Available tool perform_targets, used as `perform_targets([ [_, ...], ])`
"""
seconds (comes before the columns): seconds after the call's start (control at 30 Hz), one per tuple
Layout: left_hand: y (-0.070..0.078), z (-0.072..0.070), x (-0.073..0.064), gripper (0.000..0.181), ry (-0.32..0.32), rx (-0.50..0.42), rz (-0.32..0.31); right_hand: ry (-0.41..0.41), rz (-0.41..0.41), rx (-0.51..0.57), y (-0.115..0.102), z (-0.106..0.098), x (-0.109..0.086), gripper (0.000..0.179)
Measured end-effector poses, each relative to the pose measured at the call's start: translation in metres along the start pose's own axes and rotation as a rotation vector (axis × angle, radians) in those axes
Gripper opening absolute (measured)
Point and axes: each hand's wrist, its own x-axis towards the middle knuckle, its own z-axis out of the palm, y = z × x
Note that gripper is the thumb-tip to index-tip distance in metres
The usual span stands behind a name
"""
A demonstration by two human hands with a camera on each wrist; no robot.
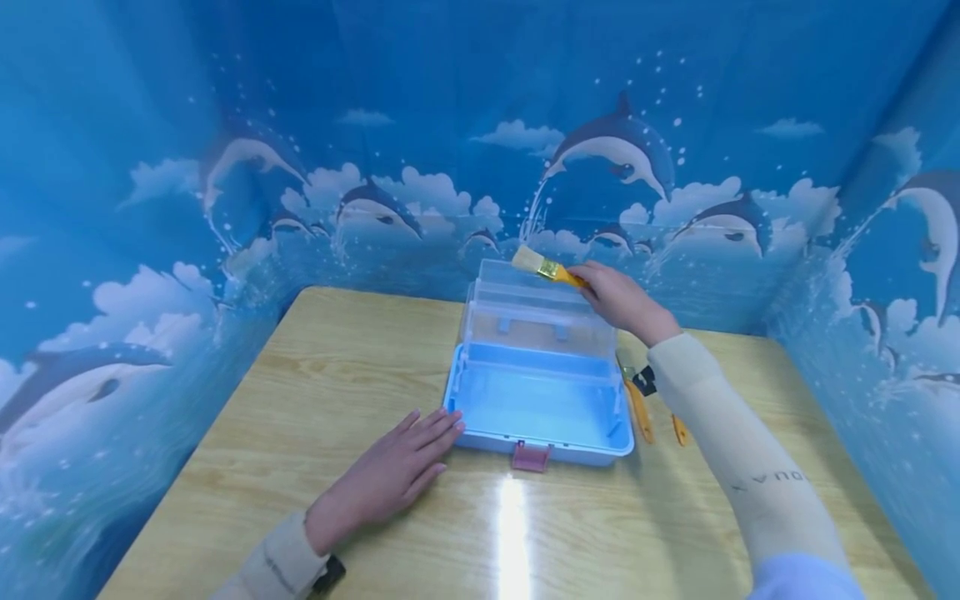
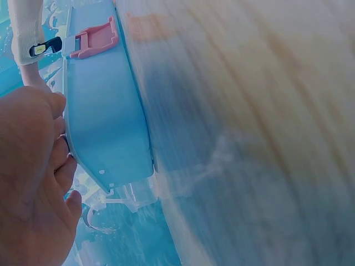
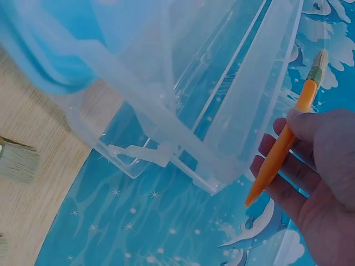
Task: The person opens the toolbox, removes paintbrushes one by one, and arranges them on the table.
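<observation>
My right hand (image 1: 618, 298) grips the orange handle of a flat paintbrush (image 1: 551, 268), its pale bristles pointing left, above the raised clear lid (image 1: 498, 292) of a blue plastic box. In the right wrist view the brush handle (image 3: 283, 144) lies between thumb and fingers. The blue box (image 1: 525, 408) stands open on the table, its inside bare, with a pink latch (image 1: 531, 457) hanging at the front. My left hand (image 1: 393, 467) has its fingers stretched out, fingertips at the box's front left corner; the left wrist view shows it beside the blue wall (image 2: 105, 111).
To the right of the box lie more orange-handled brushes, one paintbrush (image 1: 639, 410) close by its side and another handle (image 1: 679, 430) partly hidden under my right sleeve. Blue curtains (image 1: 420, 100) printed with dolphins surround the wooden table (image 1: 360, 333) at the back and sides.
</observation>
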Motion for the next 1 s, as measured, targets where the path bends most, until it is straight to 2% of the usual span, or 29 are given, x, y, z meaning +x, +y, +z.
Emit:
perform_targets([
  [0.4, 0.0, -0.003, 0.001, 0.055, -0.041, 0.005, -0.015, 0.003, 0.004, 0.012, -0.002, 0.001, -0.01, 0.043],
  [0.7, 0.001, -0.002, 0.002, 0.056, -0.021, 0.013, -0.006, 0.039, 0.002, 0.026, -0.001, 0.0, -0.019, 0.044],
  [1.0, 0.002, -0.001, 0.002, 0.055, -0.029, 0.0, -0.013, 0.07, -0.024, 0.027, -0.001, 0.004, -0.032, 0.043],
])
